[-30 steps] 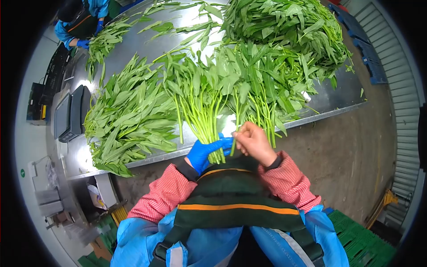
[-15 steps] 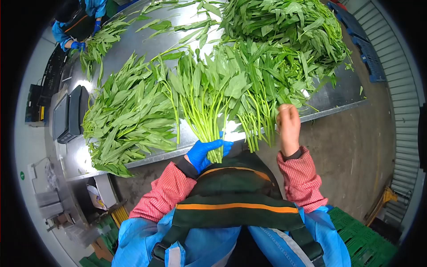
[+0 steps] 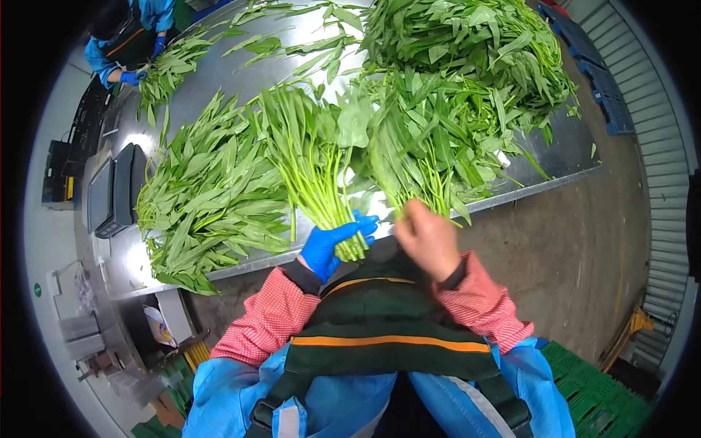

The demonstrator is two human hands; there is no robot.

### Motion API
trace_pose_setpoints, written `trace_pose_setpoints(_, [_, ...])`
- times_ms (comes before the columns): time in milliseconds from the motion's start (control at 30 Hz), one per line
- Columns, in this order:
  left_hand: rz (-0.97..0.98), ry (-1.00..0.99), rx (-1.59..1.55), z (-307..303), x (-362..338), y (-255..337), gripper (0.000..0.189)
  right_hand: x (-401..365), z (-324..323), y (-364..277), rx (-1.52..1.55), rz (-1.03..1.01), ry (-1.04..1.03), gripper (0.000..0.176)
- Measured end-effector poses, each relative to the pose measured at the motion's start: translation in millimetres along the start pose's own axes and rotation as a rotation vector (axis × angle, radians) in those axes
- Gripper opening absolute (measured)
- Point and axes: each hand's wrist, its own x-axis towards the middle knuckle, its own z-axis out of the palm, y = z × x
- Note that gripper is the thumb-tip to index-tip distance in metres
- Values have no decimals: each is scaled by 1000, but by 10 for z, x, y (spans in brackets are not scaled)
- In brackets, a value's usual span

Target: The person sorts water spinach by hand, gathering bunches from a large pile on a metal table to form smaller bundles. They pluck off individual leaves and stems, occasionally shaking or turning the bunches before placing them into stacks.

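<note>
My left hand (image 3: pixel 332 244), in a blue glove, is closed around the lower stems of a bunch of water spinach (image 3: pixel 314 175). The bunch stands over the table's near edge with its leaves pointing away from me and leaning left. To its right, my bare right hand (image 3: pixel 427 237) is closed, slightly blurred, with its fingertips pinching the stem ends of a few water spinach stalks (image 3: pixel 391 171). Those stalks reach up and left in front of a looser heap of water spinach (image 3: pixel 453 139). Another pile of water spinach (image 3: pixel 219 197) lies left of the held bunch.
A tall mound of greens (image 3: pixel 467 51) covers the far right of the metal table (image 3: pixel 241 80). A scale (image 3: pixel 113 190) stands at the left edge. Across the table a person with blue gloves (image 3: pixel 131 77) handles greens. Green crates (image 3: pixel 591 394) are at lower right.
My right hand has moved left from beside the heap and now pinches some stalks. In my left hand the bunch has tipped a little further left. The co-worker's hand has shifted slightly.
</note>
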Motion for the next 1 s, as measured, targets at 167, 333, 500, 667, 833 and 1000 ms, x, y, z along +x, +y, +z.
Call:
trace_pose_setpoints(167, [65, 150, 115, -20, 21, -205, 29, -113, 326, -180, 73, -165, -137, 17])
trace_pose_setpoints(333, [-6, 74, 1, -140, 15, -94, 30, -224, 33, 87, 146, 55, -175, 14])
trace_pose_setpoints(500, [-154, 31, -5, -146, 42, -61, 43, -188, 14, 384, -151, 161, 52, 18])
trace_pose_setpoints(667, [-48, -23, 62, -110, 8, 38, 41, -78, 139, 424, 36, 166, -11, 10])
trace_pose_setpoints(833, [14, 21, 125, -118, -45, 103, 38, 19, -61, 488, 975, 680, -224, 3])
trace_pose_setpoints(1000, [-130, -60, 54, -31, -75, -118, 34, 7, 132, 334, 1085, 656, -248, 9])
